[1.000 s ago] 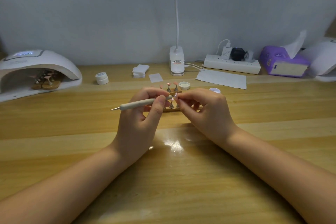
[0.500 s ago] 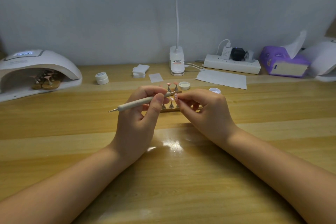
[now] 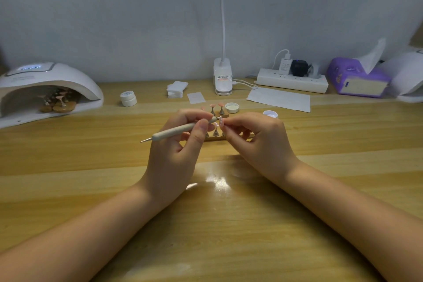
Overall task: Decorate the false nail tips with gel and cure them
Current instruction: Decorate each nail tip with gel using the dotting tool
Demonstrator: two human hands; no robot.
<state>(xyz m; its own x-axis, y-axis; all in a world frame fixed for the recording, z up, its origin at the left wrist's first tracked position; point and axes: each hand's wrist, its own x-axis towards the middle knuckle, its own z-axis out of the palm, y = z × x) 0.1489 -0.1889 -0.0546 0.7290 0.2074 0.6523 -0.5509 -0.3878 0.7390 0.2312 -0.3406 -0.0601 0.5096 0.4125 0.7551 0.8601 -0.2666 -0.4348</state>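
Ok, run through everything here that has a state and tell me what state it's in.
Left hand: grips dotting tool.
Right hand: pinches nail tip.
Curing lamp: display lit, nail stands inside.
Gel jar: lid on.
Second jar: open.
Loose lid: upturned.
Power strip: chargers plugged in.

Two bare forearms, no sleeves, rings or watch in view; left hand [image 3: 174,153], right hand [image 3: 258,142]; short, unpainted fingernails

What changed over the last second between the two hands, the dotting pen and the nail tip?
Very little. The left hand keeps gripping the dotting pen, whose working end has edged slightly closer to the nail tip pinched by the right hand. Nothing was picked up or released. The curing lamp with its stands inside and the gel jar stayed put.
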